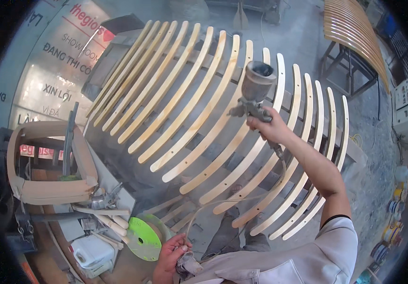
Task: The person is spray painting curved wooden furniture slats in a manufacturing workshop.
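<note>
My right hand (272, 125) grips a spray gun (256, 97) by its handle, with the metal cup on top and dark liquid showing inside. The gun is above a row of curved pale wooden slats (216, 118) laid side by side on supports. From its handle a thin air hose (242, 200) loops down across the slats toward my body. Low in front of my waist, my left hand (170, 258) is closed around this hose. Beside these fingers sits a greyish, stained object (188, 265) whose kind I cannot make out. A pale haze lies around the slats.
At left stand a tape-wrapped frame (52, 191), a second spray gun (104, 198), a white jug (90, 251) and a bright green disc (143, 237). Another slatted panel (355, 33) rests on a dark stand at far right. Several paint cans (393, 208) line the right edge.
</note>
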The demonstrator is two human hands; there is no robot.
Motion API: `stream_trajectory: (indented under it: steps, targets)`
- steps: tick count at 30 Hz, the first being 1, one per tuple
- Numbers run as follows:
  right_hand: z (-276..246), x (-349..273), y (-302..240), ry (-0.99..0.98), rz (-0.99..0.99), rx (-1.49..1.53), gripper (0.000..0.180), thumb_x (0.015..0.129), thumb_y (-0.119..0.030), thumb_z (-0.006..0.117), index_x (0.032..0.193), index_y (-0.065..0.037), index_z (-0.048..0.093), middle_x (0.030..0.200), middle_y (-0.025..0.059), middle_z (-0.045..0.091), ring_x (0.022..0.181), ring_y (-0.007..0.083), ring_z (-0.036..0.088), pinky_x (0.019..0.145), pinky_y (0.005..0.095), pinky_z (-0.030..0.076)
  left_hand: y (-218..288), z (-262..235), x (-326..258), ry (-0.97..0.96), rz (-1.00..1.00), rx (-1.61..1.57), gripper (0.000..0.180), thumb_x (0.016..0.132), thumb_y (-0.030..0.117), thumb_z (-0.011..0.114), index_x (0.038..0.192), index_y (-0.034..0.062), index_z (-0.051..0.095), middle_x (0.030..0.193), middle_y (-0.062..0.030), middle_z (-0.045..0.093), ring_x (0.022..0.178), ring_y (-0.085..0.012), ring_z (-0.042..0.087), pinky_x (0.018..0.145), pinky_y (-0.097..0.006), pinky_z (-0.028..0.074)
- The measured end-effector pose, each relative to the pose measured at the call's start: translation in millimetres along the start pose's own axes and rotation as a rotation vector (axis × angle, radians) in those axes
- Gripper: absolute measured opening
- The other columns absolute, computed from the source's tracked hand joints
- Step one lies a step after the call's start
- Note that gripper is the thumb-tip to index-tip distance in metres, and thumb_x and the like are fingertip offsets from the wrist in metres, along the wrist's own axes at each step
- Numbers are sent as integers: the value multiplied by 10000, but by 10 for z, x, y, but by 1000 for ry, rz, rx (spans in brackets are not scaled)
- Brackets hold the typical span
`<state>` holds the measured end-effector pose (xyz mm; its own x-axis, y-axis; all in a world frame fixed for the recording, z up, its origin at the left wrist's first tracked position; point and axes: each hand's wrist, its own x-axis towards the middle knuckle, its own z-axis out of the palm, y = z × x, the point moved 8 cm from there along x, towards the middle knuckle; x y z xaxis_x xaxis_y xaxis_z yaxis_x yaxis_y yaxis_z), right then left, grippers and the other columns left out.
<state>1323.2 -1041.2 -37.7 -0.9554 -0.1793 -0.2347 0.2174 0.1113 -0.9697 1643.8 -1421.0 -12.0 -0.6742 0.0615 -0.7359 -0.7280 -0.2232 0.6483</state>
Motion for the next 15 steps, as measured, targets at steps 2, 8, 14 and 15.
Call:
stream_trajectory:
  steps: [2, 8, 14, 15]
  targets:
    - [165, -16, -153, -43, -19, -17, 224, 899, -253, 661, 999, -64, 595, 691, -3, 585, 497, 66, 492, 418, 241, 392, -36, -24, -47, 11, 31, 13, 441, 850, -39, 597, 1283, 27, 540, 1000, -123, 663, 872, -174, 637, 808, -313, 539]
    - [-111, 612, -443, 119, -103, -180, 256, 895, -271, 657, 1050, -75, 604, 675, -15, 562, 513, 82, 502, 432, 261, 422, -61, -70, 0, -26, 28, -17, 449, 852, -28, 596, 1292, 32, 537, 1008, -121, 663, 886, -167, 629, 812, -306, 524]
    - [-664, 1683, -819, 301, -174, -200, 264, 889, -244, 650, 1067, -56, 600, 685, 15, 573, 536, 91, 526, 417, 266, 425, 230, 21, 109, -42, -9, 11, 455, 861, -19, 561, 1310, 36, 517, 988, -131, 658, 863, -201, 634, 789, -321, 516]
    - [-799, 1870, -837, 345, -196, -183, 270, 889, -239, 647, 1072, -47, 597, 687, 21, 577, 541, 95, 532, 417, 271, 429, 244, 24, 146, -36, -61, 99, 439, 881, 38, 570, 1317, 28, 517, 1027, -100, 640, 911, -193, 613, 813, -325, 502]
